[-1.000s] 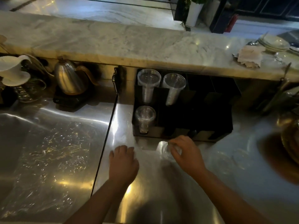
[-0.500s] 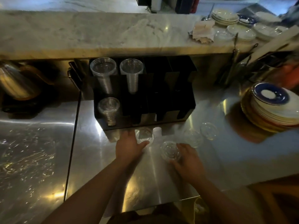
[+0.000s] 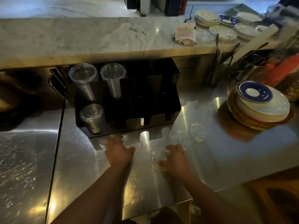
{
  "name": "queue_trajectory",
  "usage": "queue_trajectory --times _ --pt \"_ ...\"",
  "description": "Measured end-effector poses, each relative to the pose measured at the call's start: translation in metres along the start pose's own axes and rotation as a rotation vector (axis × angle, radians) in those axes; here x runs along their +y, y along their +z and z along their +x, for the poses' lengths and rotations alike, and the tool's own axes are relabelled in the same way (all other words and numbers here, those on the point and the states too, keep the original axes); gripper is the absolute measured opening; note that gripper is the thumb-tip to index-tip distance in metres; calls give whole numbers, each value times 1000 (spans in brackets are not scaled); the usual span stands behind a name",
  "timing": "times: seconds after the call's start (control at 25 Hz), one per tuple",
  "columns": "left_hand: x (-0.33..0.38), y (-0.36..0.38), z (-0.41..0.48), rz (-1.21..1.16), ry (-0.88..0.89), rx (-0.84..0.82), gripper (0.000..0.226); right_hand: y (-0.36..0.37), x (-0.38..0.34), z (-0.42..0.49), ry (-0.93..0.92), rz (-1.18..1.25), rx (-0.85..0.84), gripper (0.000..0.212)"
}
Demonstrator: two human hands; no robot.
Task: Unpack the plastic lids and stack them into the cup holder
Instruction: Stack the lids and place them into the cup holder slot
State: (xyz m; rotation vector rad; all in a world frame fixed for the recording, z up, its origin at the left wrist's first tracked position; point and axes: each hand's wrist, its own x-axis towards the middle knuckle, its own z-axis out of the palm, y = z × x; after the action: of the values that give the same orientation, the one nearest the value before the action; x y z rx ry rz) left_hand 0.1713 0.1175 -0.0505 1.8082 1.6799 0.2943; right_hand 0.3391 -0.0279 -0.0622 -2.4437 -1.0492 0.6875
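Note:
A black cup holder (image 3: 168,101) stands under the marble ledge. It holds two stacks of clear cups (image 3: 82,78) and a stack of clear lids (image 3: 91,117) in its front left slot. My right hand (image 3: 177,160) grips a clear plastic lid (image 3: 156,159) lying on the steel counter, thumb on its near rim and fingers on its far rim. Two more loose lids (image 3: 181,138) (image 3: 197,131) lie just beyond it. My left hand (image 3: 119,153) rests flat on the counter, on the edge of a crumpled clear wrapper (image 3: 129,140) in front of the holder.
A tall stack of plates (image 3: 262,105) sits on the counter at the right. Utensil tubs (image 3: 252,67) stand behind it. More dishes (image 3: 223,31) and napkins (image 3: 185,34) are on the marble ledge. A seam (image 3: 55,151) splits the steel counter at the left.
My view has swung right and down. My right hand came back from the holder's front to the lid on the counter, and my left hand moved onto the wrapper.

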Motion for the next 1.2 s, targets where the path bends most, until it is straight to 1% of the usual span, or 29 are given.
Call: queue_trajectory --times 0.08,0.12,0.16,0.2,0.24,0.28,0.32,0.4,0.44,0.52,0.64,0.72,0.8,0.92,1.04,1.12,1.2 --pt "0 -3 -4 -189 -2 -43 63 -14 9 0 72 283 11 25" --pt "0 -3 -6 -262 -1 -64 56 -23 15 2 121 430 29 17" --pt "0 -4 -7 -316 0 -79 48 -33 22 6 173 557 77 14" --pt "3 -5 -7 -360 -5 -93 41 -44 27 13 213 631 147 14" --pt "6 -5 -8 -389 -12 -111 37 -53 32 20 229 633 213 14" --pt "11 -4 -10 -422 -25 -132 34 -61 38 29 226 566 247 14" --pt "16 -2 -11 -475 -43 -159 31 -65 41 39 205 473 242 17" --pt "24 2 -14 -610 -93 -219 25 -67 43 55 121 272 180 26" --pt "26 4 -15 -657 -116 -239 25 -65 43 62 82 194 146 29" --pt "28 9 -16 -679 -132 -255 26 -62 44 70 44 103 98 30" --pt "26 13 -19 -644 -129 -263 27 -57 46 71 -3 -4 52 26" --pt "23 15 -22 -640 -137 -289 30 -53 45 68 -7 -2 79 29" --pt "24 17 -25 -626 -133 -301 32 -51 41 62 35 45 123 32" --pt "29 19 -28 -615 -134 -317 31 -50 36 58 48 29 186 31" --pt "34 21 -29 -611 -132 -328 31 -51 37 60 60 28 195 34" --pt "37 21 -29 -607 -133 -325 31 -52 38 59 107 139 174 36" --pt "40 20 -28 -614 -123 -326 31 -56 40 55 164 351 142 41"
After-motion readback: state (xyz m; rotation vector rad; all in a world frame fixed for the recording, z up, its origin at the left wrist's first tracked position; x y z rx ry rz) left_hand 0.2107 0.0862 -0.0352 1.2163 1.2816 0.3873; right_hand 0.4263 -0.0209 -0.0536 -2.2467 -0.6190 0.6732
